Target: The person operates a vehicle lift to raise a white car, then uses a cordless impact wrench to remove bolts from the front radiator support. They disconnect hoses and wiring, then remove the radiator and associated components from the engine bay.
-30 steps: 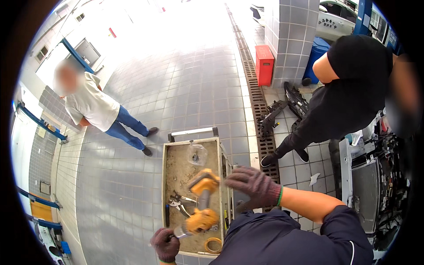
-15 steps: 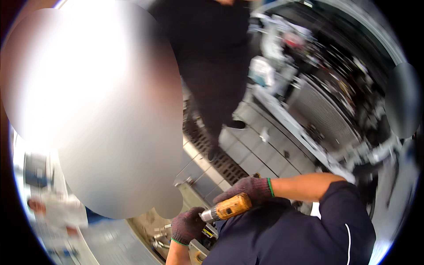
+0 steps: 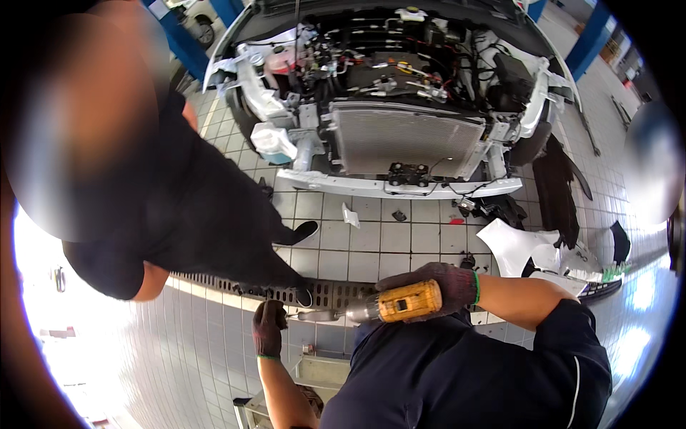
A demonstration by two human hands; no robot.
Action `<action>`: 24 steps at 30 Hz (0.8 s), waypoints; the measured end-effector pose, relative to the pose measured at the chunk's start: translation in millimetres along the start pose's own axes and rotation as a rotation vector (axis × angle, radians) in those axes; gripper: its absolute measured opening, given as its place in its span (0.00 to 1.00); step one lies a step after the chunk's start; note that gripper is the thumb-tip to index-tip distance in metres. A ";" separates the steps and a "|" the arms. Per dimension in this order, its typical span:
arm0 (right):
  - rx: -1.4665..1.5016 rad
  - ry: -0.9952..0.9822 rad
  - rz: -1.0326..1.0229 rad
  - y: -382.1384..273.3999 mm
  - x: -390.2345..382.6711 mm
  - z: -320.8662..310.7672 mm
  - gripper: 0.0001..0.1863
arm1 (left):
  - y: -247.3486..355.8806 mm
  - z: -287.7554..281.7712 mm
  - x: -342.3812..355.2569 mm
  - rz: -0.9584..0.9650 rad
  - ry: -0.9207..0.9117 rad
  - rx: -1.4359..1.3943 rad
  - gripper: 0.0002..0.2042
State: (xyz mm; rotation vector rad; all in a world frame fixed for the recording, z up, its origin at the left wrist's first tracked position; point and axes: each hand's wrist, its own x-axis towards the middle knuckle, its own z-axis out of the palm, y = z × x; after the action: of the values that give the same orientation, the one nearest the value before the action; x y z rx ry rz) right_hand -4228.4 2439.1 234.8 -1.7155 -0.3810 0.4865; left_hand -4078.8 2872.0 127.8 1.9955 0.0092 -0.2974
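My right hand, in a dark knitted glove with a green cuff, is wrapped around a worn yellow-orange cordless drill held across my chest. Its grey chuck faces left. My left hand, gloved alike, is closed off to the left of the chuck. Between the chuck and those fingers runs a slim grey metal piece; whether it is fixed in the chuck I cannot tell. What the left fingers grip is small and dark, not clear enough to name.
Ahead stands a car with its front stripped, showing a radiator and white crossbeam. Another person in black stands at left. Removed white panels lie at right on tiles. A floor grate and metal bench are near me.
My view has swung from the bench side round to the car. The left hand, formerly close by the chuck, is now farther from it, and the drill lies more level.
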 end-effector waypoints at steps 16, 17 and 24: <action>-0.065 0.645 0.216 96.5 -198.3 -199.7 0.42 | 160.4 375.1 171.6 0.250 -0.564 0.230 0.24; -0.123 0.648 0.236 102.0 -210.5 -221.2 0.42 | 173.7 401.7 177.1 0.259 -0.573 0.206 0.24; 0.115 0.747 0.370 93.4 -261.0 -337.4 0.42 | 199.8 533.3 221.0 0.475 -0.728 0.323 0.12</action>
State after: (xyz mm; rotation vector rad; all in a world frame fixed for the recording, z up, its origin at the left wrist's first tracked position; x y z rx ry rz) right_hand -4279.0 2005.4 226.5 -1.7251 0.4976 0.0972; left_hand -3945.9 2281.5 45.0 2.0172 -1.0098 -0.7267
